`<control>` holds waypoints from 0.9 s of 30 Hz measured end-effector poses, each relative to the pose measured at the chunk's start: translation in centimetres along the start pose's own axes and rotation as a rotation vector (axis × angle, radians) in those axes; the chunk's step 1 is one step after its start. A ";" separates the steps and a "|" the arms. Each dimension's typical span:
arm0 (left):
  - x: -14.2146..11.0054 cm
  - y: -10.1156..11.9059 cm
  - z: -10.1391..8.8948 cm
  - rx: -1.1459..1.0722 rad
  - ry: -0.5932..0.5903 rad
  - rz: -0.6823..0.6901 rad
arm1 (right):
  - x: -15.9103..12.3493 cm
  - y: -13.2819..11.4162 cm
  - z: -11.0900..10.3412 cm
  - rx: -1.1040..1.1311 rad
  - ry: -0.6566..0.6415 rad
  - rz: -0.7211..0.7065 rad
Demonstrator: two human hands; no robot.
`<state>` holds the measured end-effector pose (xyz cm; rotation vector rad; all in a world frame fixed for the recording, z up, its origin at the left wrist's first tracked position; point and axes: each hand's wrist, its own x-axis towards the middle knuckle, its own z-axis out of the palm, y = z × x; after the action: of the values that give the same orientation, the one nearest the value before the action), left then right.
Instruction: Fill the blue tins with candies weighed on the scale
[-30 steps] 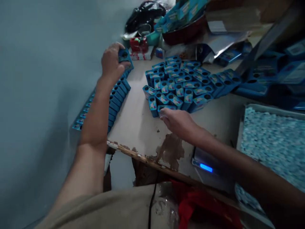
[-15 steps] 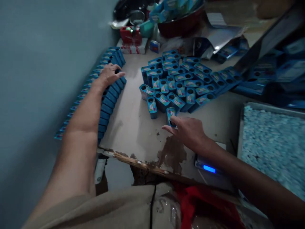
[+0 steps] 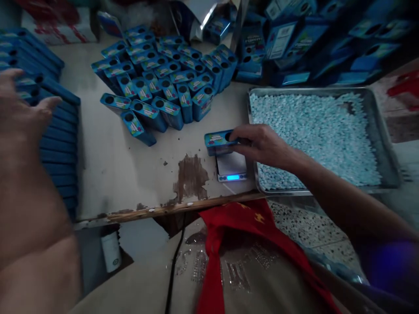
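Observation:
Between the thumb and fingers of my right hand (image 3: 257,141) is a small blue box (image 3: 216,141) with a round hole in its top. It is held at the back left of a small digital scale (image 3: 231,165) with a lit blue display; I cannot tell whether it touches the plate. At the left edge of the view, my left hand (image 3: 22,109) is spread over a long row of blue boxes (image 3: 62,150), thumb apart from the fingers. Part of that hand is cut off by the frame. Several more blue boxes (image 3: 168,89) stand grouped upright mid-table.
A metal tray (image 3: 388,152) of small pale blue pieces (image 3: 310,135) lies right of the scale. Behind it are piled blue boxes (image 3: 294,39). A white and red package (image 3: 62,28) sits at the back left. The worn wooden table edge (image 3: 131,214) runs along the front.
My right hand has carried the blue box from in front of the group to the scale. My left hand stays at the row. The view has swung right.

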<state>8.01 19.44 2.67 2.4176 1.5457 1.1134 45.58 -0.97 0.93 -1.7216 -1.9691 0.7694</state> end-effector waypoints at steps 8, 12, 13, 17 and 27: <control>-5.2 -2.4 -1.3 0.019 -0.018 -0.059 | -5.9 5.1 -0.3 0.098 -0.003 0.021; -9.8 -6.4 -2.7 0.115 -0.121 -0.045 | -8.5 7.9 -2.2 -0.038 0.081 0.112; -11.0 -6.4 -2.6 0.107 -0.129 -0.039 | -9.4 8.6 -2.7 -0.130 0.077 0.158; -14.8 -5.0 -0.6 0.059 -0.127 -0.007 | -12.3 10.5 -3.0 -0.458 -0.058 0.302; -15.5 -4.3 6.5 -0.090 -0.050 0.106 | -9.2 10.7 -0.8 -0.431 0.061 0.336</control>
<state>4.98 11.02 -12.26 2.4728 1.3382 1.1053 55.59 -9.05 -4.88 -2.3373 -1.9284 0.4010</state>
